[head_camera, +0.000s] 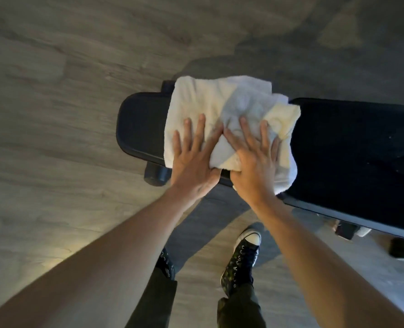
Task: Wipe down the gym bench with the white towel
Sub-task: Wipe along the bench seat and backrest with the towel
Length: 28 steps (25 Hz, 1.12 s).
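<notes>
We see a black padded gym bench (352, 147) standing on a grey wood-grain floor (54, 91). A crumpled white towel (210, 105) lies directly on it, spanning from far edge to near edge and draping over the near edge, close to the bench's rounded left end.

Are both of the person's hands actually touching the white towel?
Touching. The head view shows the left hand and right hand pressed flat, fingers spread, on the white towel draped over the bench.
</notes>
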Tool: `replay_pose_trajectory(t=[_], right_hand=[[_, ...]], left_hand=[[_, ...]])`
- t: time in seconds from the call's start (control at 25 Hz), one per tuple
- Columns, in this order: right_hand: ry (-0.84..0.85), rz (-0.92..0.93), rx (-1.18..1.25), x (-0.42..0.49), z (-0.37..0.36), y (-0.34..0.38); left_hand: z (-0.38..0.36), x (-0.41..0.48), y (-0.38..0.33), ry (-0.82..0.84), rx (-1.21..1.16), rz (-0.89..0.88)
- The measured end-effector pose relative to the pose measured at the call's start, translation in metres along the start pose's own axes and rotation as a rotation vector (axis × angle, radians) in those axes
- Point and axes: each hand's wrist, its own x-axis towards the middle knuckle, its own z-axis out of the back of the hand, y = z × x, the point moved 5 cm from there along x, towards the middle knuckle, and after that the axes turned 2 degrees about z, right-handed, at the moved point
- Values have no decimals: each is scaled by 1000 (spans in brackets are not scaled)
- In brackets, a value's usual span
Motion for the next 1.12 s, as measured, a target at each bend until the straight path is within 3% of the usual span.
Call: replay_pose_trajectory(t=[0.24, 0.36, 0.52, 0.68, 0.76, 0.96, 1.12], right_hand=[[26, 49, -4, -96, -23, 8], [15, 24, -4, -60, -12, -2], [32, -4, -75, 27, 14, -27], [172, -18, -79, 107, 52, -54], [198, -3, 3, 116, 72, -58], [10, 55, -131, 91, 136, -93], [112, 29, -316, 55, 120, -142]], left_hand=[[-36, -88, 5, 60, 41, 3], [-24, -51, -4, 49, 34, -24], [4, 29, -27, 81, 61, 84], [35, 104, -57, 208, 17, 175], [39, 108, -67, 193, -32, 191], [47, 103, -137, 34, -159, 20], [5, 97, -172, 192, 33, -147]])
